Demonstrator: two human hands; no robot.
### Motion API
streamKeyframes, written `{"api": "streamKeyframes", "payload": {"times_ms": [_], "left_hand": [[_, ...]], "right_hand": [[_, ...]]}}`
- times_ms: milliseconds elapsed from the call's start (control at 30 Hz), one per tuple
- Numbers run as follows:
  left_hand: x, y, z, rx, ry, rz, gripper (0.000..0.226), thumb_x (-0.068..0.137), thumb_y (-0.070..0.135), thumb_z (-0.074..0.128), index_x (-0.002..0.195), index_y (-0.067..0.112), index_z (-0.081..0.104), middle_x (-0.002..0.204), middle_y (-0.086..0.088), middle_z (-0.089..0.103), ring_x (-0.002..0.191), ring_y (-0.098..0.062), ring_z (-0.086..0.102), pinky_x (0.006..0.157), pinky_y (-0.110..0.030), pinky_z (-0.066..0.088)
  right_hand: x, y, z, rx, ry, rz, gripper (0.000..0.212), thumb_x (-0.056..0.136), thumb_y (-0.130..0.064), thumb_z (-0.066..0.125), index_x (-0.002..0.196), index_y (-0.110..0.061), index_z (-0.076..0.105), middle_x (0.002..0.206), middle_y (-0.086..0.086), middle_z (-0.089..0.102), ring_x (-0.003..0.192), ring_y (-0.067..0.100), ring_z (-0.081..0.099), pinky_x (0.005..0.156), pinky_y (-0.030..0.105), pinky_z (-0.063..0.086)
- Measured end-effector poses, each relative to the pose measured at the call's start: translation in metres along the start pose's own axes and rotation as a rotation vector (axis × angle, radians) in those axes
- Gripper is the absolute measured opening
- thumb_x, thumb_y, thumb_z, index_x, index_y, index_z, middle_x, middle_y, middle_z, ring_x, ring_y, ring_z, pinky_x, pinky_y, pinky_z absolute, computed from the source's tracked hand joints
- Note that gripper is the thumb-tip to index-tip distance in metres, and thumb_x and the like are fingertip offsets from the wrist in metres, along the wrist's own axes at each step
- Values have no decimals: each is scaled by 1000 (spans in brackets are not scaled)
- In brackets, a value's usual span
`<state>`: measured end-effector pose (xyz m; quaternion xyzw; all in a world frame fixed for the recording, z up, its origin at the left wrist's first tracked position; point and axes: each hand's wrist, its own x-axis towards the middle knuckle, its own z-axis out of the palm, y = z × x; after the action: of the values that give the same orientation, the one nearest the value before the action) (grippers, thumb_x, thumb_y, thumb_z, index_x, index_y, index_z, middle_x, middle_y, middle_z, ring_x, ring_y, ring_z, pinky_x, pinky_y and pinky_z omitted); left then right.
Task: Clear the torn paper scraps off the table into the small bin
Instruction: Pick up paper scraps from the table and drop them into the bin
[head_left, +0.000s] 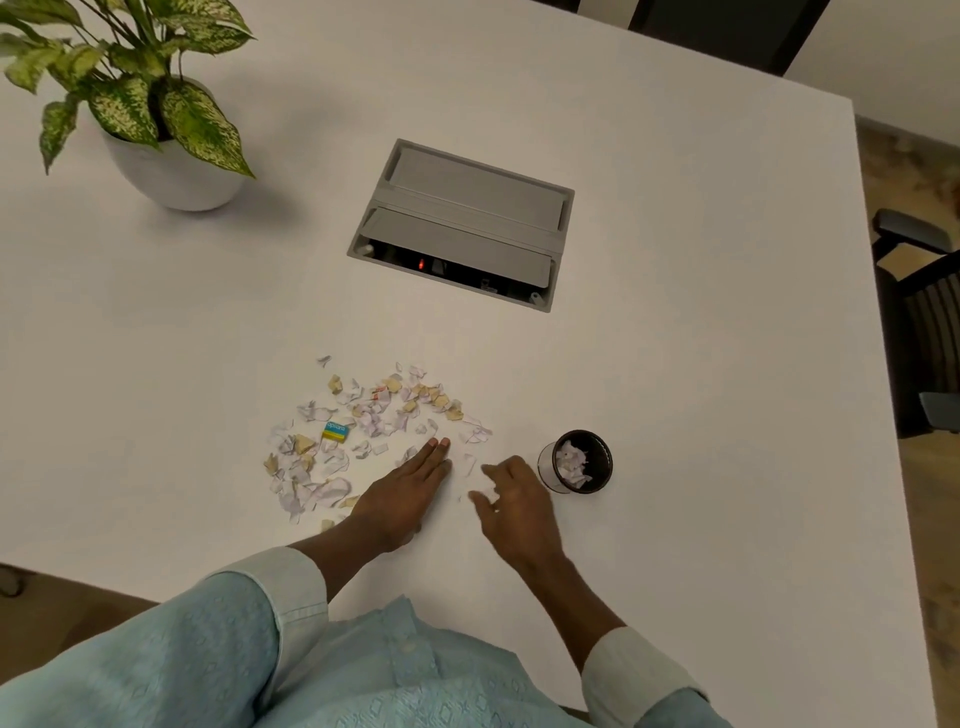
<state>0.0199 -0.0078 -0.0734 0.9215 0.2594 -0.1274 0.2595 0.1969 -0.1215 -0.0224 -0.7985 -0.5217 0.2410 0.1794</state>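
Torn paper scraps (374, 415), white and tan, lie scattered over the near middle of the white table (675, 364). A small black bin (579, 460) stands to their right with several white scraps inside. My left hand (402, 493) lies flat on the table, fingers straight, its fingertips among the scraps. My right hand (511, 501) hovers low just left of the bin, fingers loosely curled over a few white scraps beside it; whether it grips any is unclear.
A small blue and yellow eraser (335, 431) lies among the scraps at the left. A grey cable box (460, 223) is set into the table beyond them. A potted plant (166, 140) stands far left. Chairs (919, 312) flank the right edge.
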Motion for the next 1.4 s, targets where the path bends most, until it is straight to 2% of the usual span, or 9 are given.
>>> {"api": "streamKeyframes", "payload": {"times_ms": [133, 267, 567, 867, 967, 1067, 1167, 1233, 1400], "left_hand": [[1, -1, 1, -28, -9, -18, 109, 88, 9, 74, 163, 16, -3, 163, 4, -33, 150, -15, -28, 122, -28, 29], [2, -1, 3, -47, -7, -28, 109, 88, 7, 73, 163, 18, -6, 162, 5, -34, 151, -15, -27, 123, -28, 26], [3, -4, 1, -80, -13, -35, 110, 87, 6, 74, 164, 21, -3, 166, 8, -29, 155, -13, -19, 115, -27, 40], [3, -7, 4, -59, -17, -34, 112, 86, 7, 75, 164, 22, -5, 157, 14, -42, 150, -10, -25, 117, -27, 37], [2, -7, 4, -61, -17, -32, 113, 86, 7, 77, 164, 21, -5, 164, 10, -34, 153, -12, -23, 120, -29, 34], [1, -6, 3, -56, -9, -23, 114, 84, 6, 78, 164, 20, -2, 166, 8, -29, 155, -14, -21, 120, -30, 33], [2, -5, 3, -56, 3, -14, 114, 83, 6, 79, 164, 18, 0, 168, 6, -27, 156, -15, -20, 121, -29, 32], [1, -5, 2, -51, 5, -1, 113, 82, 4, 78, 164, 17, 1, 168, 5, -27, 156, -16, -21, 122, -29, 31], [-1, -5, 0, -47, -7, 12, 112, 83, 3, 77, 164, 15, 1, 168, 3, -27, 156, -17, -21, 122, -29, 34]], "right_hand": [[19, -8, 27, -138, -203, 85, 72, 90, -42, 72, 148, -16, 39, 138, 7, 43, 127, 24, 45, 96, 38, 51], [37, -7, 38, -176, -247, 144, 77, 87, -38, 77, 148, -16, 36, 142, 7, 35, 130, 24, 43, 95, 38, 54], [42, -8, 43, -188, -215, -17, 20, 101, -20, 57, 118, -12, 66, 120, 6, 58, 111, 24, 54, 85, 37, 52], [37, -1, 34, -91, -326, 159, 10, 87, -21, 66, 91, -12, 70, 100, 6, 70, 93, 26, 65, 81, 37, 53], [25, 3, 31, -51, -319, 188, 13, 86, -22, 68, 89, -9, 67, 98, 6, 68, 91, 25, 65, 82, 38, 53], [8, 1, 21, 25, -243, 168, 12, 87, -23, 69, 84, -12, 64, 91, 0, 64, 80, 16, 61, 76, 36, 52], [-5, -1, -5, 100, -35, 148, 12, 84, -28, 69, 82, -30, 58, 83, -15, 56, 70, 3, 55, 63, 15, 43], [-9, 3, -28, 123, 102, 192, 15, 80, -32, 70, 82, -35, 55, 82, -17, 58, 74, 1, 58, 59, 10, 38], [-7, 27, -69, 78, 327, 319, 13, 84, -27, 70, 83, -30, 58, 83, -13, 60, 70, 6, 58, 63, 25, 42]]}}
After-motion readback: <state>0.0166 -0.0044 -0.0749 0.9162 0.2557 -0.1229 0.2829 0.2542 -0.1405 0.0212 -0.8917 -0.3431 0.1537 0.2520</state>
